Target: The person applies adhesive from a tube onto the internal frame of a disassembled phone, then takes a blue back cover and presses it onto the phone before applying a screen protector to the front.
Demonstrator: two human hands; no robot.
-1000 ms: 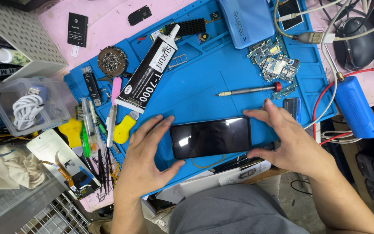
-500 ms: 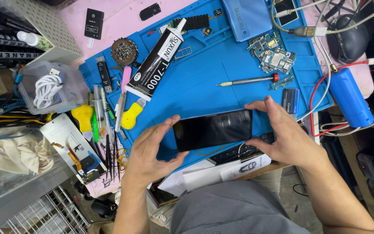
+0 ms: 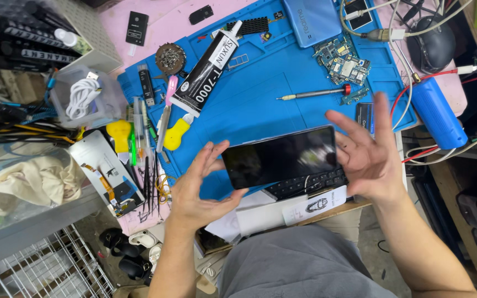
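A black smartphone (image 3: 280,157) with a dark, glossy screen is held face up just above the near edge of a blue work mat (image 3: 260,94). My left hand (image 3: 200,193) grips its left end, fingers over the far edge and thumb under the near edge. My right hand (image 3: 371,160) is at the phone's right end, blurred, with its fingers spread wide and lifted off the screen. A black keyboard-like part (image 3: 310,182) and white paper lie under the phone.
On the mat lie a black glue tube (image 3: 202,74), a thin screwdriver (image 3: 313,94), green circuit boards (image 3: 340,60) and a blue back cover (image 3: 313,19). A yellow-handled tool (image 3: 175,132), tweezers and a clear box of white cable (image 3: 81,96) sit left. A blue cylinder (image 3: 437,113) and cables lie right.
The phone has come up and nearer to me. My right hand has let go of its right end and spread open, while my left hand keeps hold of the left end.
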